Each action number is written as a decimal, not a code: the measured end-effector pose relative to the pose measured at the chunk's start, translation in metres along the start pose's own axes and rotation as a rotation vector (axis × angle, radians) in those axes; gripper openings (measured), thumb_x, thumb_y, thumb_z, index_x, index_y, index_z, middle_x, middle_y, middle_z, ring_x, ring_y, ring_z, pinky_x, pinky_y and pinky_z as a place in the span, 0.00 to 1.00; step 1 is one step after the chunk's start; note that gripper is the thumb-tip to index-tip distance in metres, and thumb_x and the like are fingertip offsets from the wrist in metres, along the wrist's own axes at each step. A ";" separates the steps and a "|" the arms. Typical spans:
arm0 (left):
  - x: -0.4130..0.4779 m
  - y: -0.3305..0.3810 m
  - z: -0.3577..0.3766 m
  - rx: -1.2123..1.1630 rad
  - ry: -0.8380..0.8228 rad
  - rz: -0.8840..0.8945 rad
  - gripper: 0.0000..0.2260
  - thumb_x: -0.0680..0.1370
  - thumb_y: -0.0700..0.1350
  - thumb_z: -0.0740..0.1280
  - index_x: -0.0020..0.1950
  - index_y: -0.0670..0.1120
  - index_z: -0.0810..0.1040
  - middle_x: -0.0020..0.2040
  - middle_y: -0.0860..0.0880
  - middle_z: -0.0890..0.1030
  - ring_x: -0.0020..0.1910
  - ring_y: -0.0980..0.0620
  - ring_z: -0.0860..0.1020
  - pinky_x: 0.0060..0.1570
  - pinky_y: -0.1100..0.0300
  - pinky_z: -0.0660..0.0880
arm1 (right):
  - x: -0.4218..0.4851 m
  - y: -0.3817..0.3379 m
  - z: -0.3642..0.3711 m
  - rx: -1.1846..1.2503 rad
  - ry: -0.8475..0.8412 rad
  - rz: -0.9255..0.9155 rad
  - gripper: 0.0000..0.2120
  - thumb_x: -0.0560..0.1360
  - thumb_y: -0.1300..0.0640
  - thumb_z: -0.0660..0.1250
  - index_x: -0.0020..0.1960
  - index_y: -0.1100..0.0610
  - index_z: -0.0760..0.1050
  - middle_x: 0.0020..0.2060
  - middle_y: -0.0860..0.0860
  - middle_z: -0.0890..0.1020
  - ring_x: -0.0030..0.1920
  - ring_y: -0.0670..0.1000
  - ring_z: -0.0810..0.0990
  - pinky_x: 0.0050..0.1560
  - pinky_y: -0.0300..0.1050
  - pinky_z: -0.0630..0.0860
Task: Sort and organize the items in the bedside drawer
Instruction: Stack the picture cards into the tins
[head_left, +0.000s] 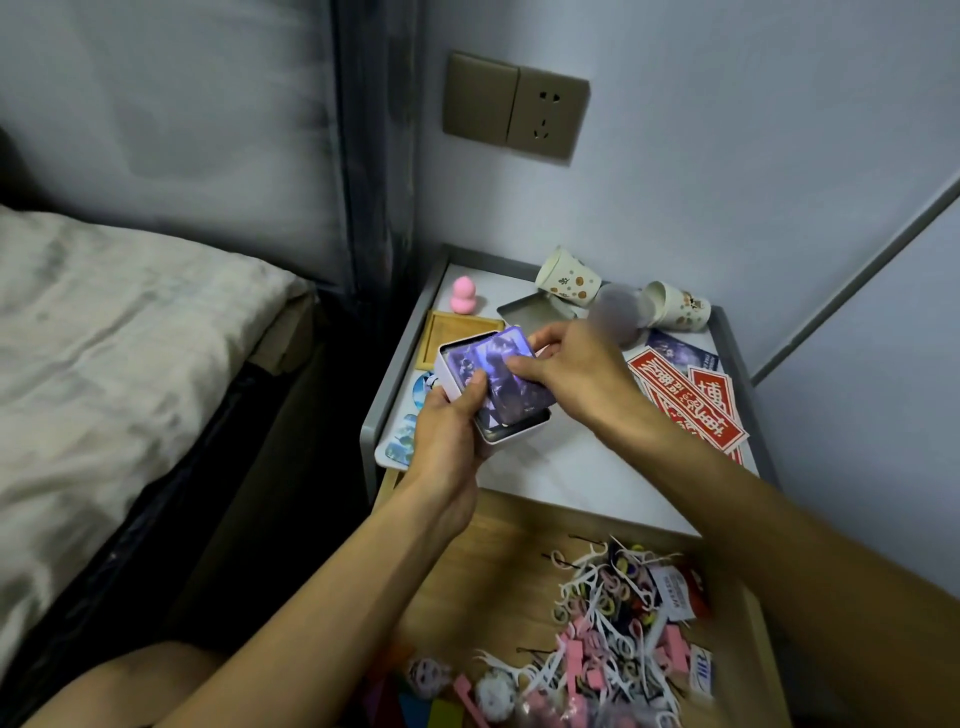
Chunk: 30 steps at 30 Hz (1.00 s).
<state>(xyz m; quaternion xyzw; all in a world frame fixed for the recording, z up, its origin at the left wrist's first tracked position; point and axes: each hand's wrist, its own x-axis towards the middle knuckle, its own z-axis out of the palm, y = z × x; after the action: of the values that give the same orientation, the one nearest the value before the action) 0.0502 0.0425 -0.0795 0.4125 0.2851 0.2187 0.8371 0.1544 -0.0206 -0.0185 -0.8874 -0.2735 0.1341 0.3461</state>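
Note:
Above the bedside table (566, 467) my left hand (449, 421) grips a small white tin box (457, 364) from below, thumb on the cards inside. A stack of shiny purple picture cards (506, 382) lies in the box. My right hand (576, 366) pinches the top card at its right edge. Below, the open wooden drawer (498, 561) holds a jumble of white floss picks, pink clips and small hair ties (608, 618).
On the tabletop are a pink sponge (464, 294), a wooden tray (457, 335), a tin lid (535, 312), two tipped paper cups (569, 275) (678, 306) and red stickers (691, 405). A bed (119, 332) lies to the left. A wall socket (514, 106) is above.

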 end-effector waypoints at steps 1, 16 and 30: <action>0.000 0.000 0.000 -0.002 0.000 -0.009 0.13 0.82 0.44 0.63 0.66 0.43 0.76 0.53 0.44 0.85 0.48 0.48 0.84 0.49 0.50 0.81 | 0.002 0.000 -0.002 0.007 -0.013 -0.008 0.10 0.69 0.50 0.77 0.38 0.50 0.76 0.39 0.53 0.84 0.43 0.55 0.84 0.50 0.57 0.80; -0.001 -0.002 0.003 -0.048 -0.056 -0.125 0.15 0.81 0.44 0.64 0.66 0.39 0.76 0.56 0.39 0.83 0.57 0.38 0.81 0.62 0.37 0.74 | 0.002 0.004 -0.007 -0.205 -0.083 -0.082 0.14 0.68 0.50 0.77 0.48 0.53 0.77 0.42 0.53 0.82 0.43 0.52 0.81 0.42 0.44 0.74; 0.000 0.005 -0.006 -0.079 -0.017 -0.093 0.15 0.81 0.45 0.64 0.65 0.40 0.77 0.55 0.39 0.84 0.51 0.44 0.83 0.51 0.47 0.79 | -0.028 -0.005 -0.008 -0.445 -0.297 -0.415 0.36 0.69 0.46 0.76 0.73 0.55 0.68 0.69 0.51 0.67 0.68 0.50 0.66 0.63 0.39 0.62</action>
<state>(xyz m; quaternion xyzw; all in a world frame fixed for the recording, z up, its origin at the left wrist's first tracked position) 0.0455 0.0494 -0.0783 0.3671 0.2882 0.1872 0.8643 0.1334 -0.0383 -0.0079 -0.8373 -0.5184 0.1254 0.1205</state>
